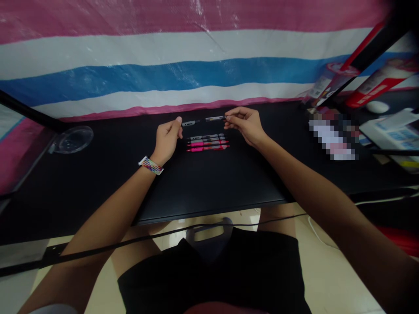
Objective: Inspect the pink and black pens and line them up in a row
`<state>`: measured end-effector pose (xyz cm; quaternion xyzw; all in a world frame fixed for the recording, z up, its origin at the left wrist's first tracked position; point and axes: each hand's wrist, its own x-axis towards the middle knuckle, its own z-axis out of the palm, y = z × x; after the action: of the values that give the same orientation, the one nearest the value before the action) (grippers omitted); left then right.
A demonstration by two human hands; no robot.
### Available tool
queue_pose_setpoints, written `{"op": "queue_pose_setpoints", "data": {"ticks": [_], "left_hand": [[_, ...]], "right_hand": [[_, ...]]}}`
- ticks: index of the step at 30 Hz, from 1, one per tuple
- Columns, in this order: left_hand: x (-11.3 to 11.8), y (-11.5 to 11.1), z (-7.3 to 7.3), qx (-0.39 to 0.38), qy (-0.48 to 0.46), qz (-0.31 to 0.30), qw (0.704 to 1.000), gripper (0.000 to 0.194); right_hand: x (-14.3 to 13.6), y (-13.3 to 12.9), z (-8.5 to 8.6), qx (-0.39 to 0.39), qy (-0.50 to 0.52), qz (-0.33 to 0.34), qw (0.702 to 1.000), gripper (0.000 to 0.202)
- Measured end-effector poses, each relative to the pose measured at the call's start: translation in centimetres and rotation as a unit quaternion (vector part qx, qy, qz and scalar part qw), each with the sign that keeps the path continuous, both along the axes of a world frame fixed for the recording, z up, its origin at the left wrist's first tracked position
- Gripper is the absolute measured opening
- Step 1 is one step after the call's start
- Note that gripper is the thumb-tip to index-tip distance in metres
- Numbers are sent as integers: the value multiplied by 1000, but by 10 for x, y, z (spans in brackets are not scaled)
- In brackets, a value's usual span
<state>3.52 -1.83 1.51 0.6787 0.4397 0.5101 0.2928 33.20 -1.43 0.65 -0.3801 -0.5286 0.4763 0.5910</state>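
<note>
Above the far part of the desk, my left hand [169,136] is closed, its thumb and fingers pinching the grey front part of a pen [189,123]. My right hand [244,123] pinches the far end of a clear pen barrel [214,118]. The two pen parts point toward each other, in line, with a small dark gap between them; whether a thin refill joins them I cannot make out. Just below lies a row of several pens, with grey pens [207,138] on the far side and a pink pen [207,148] nearest me.
The black desk [209,183] meets a striped plastic sheet [170,74] at the back. A clear round lid [73,139] lies at left. At right are a red-and-white tube [376,85], a clear container [334,83] and a white box [393,131]. A cable [183,229] crosses below the front edge.
</note>
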Motion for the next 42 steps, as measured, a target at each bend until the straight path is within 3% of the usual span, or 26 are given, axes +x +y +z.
{"op": "queue_pose_setpoints", "data": {"ticks": [6,9,13,17,24,27,31,34,36,40,42], "left_hand": [[0,7,-9,-3,-38,-10,999,76],[-2,7,-10,-3,-15,-17,1000,72],[-2,2,-4,0,33,-72,997,49],[-1,-1,-1,28,27,-82,996,29],[4,-3,-2,29,11,-74,997,36],[4,-3,-2,62,23,-56,996,57],[3,-4,-3,24,19,-59,998,43],[3,-4,-5,30,17,-54,998,42],[3,-4,-4,55,22,-53,997,52],[3,-6,-1,33,31,-52,998,35],[3,-6,0,24,49,-45,997,43]], "right_hand": [[2,-1,4,-9,-23,-49,998,24],[-1,-6,7,-17,-39,-34,999,26],[-7,-11,7,-33,-50,16,998,32],[-8,-12,7,-42,-20,33,998,34],[-9,-13,10,-62,-11,31,998,29],[-10,-14,10,-68,-16,32,997,26],[-10,-13,7,-68,-14,38,997,29],[-10,-12,5,-64,-7,45,997,32],[-9,-11,4,-62,-5,42,997,34],[-9,-11,3,-64,-10,38,997,33],[-9,-11,3,-64,-10,40,997,31]]}}
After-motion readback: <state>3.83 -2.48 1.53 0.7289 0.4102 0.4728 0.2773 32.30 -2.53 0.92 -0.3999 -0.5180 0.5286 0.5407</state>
